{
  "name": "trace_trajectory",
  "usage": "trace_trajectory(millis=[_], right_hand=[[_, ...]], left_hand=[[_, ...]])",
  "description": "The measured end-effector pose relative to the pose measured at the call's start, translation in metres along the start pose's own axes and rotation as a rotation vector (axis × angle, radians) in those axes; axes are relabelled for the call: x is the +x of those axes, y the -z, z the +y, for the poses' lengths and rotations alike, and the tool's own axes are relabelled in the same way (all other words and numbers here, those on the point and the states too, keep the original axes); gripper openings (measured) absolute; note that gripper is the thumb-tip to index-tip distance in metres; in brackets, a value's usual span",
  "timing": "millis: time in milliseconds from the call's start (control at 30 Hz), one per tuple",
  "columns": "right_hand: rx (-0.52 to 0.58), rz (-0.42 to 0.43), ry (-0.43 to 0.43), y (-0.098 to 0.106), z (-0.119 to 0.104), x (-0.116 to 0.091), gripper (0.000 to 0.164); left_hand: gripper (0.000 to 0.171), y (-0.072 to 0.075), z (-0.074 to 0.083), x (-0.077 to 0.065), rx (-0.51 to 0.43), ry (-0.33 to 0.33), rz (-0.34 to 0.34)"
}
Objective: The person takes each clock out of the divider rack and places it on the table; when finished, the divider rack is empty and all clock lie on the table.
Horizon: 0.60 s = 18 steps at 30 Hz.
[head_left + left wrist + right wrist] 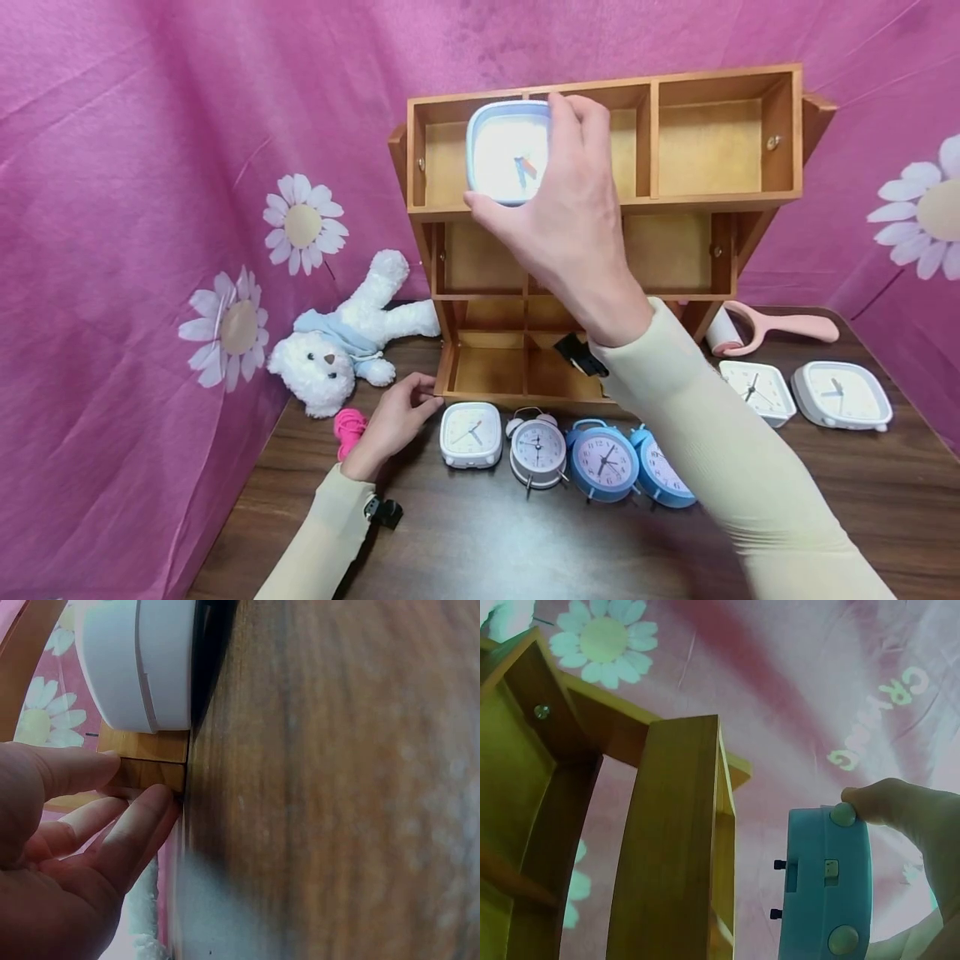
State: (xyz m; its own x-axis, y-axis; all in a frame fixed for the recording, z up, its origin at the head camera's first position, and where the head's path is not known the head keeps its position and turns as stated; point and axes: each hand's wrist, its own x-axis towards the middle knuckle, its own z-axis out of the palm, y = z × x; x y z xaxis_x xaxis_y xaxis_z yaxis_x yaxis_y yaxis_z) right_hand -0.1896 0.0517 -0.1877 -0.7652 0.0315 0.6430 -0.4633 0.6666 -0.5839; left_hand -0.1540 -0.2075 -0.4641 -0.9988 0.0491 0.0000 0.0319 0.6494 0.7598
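My right hand (573, 200) holds a square alarm clock with a pale blue case (498, 154) by its edges, thumb below and fingers above. The clock is raised before the top tier of a wooden shelf (712, 202); the right wrist view shows its blue underside (810, 885) apart from the wood. Low on the left, my left hand (392, 425) pinches the shelf's bottom front corner (150, 772) between thumb and fingers. Along the shelf's foot stand a white square clock (471, 435), a white twin-bell clock (538, 450) and two blue round clocks (603, 462), one partly behind my right sleeve.
A white teddy bear (318, 367) lies left of the shelf, near a bright pink bundle (350, 429). To the right are a pink-handled lint roller (795, 325) and two white square clocks (842, 396). Pink cloth with daisies hangs behind.
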Motion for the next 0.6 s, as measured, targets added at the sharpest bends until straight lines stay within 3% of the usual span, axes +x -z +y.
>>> trace_trajectory(millis=[600], right_hand=[[-0.031, -0.016, -0.098, 0.045, 0.042, -0.035, 0.111]], left_hand=[[0.027, -0.001, 0.001, -0.001, 0.020, 0.005, -0.004]])
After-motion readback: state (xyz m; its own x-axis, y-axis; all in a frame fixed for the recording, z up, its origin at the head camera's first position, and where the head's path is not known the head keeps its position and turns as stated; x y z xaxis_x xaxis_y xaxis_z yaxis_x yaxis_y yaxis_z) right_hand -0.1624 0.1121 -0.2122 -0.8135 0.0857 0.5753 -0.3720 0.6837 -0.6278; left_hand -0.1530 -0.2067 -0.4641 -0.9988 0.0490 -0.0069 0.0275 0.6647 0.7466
